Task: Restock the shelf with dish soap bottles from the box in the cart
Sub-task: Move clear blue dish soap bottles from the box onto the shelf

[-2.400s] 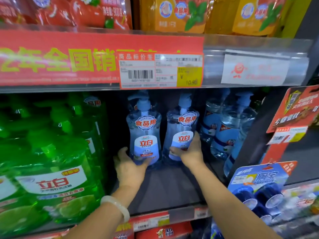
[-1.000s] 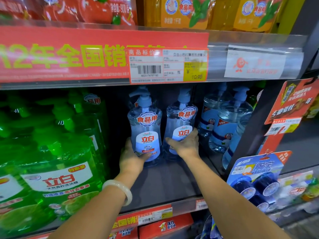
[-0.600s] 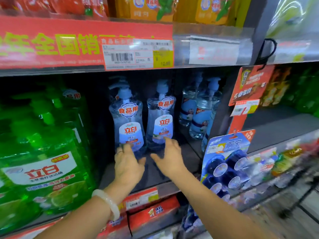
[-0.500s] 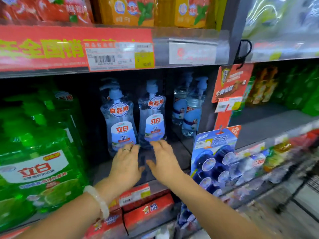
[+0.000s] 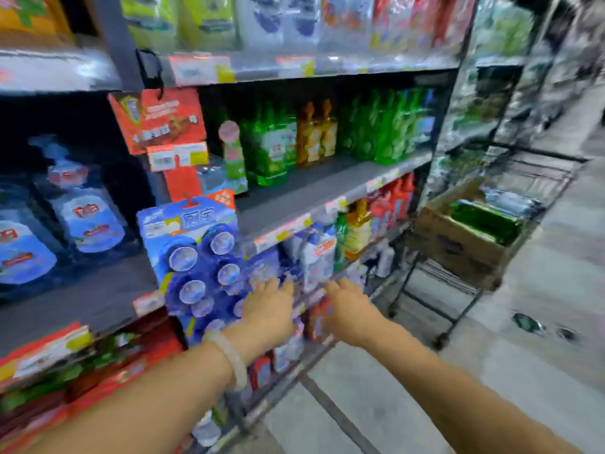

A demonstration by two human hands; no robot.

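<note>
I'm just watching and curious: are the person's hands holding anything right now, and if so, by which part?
Nothing is held. The left hand and right hand both reach forward with straight fingers, empty, in front of the lower shelf goods.

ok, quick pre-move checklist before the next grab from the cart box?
1. Left hand free: ok, fingers extended, nothing held.
2. Right hand free: ok, open and holds nothing.
3. Clear bottles upright on the shelf: ok, two stand at far left, neither hand on them.
4. Cardboard box in view in the cart: ok, ahead to the right, top open.
5. Stock in the box: cannot tell; green and pale packs show, but blur hides whether they are clear dish soap.
6. Path from hands to cart: ok, only bare floor shows between.
</note>
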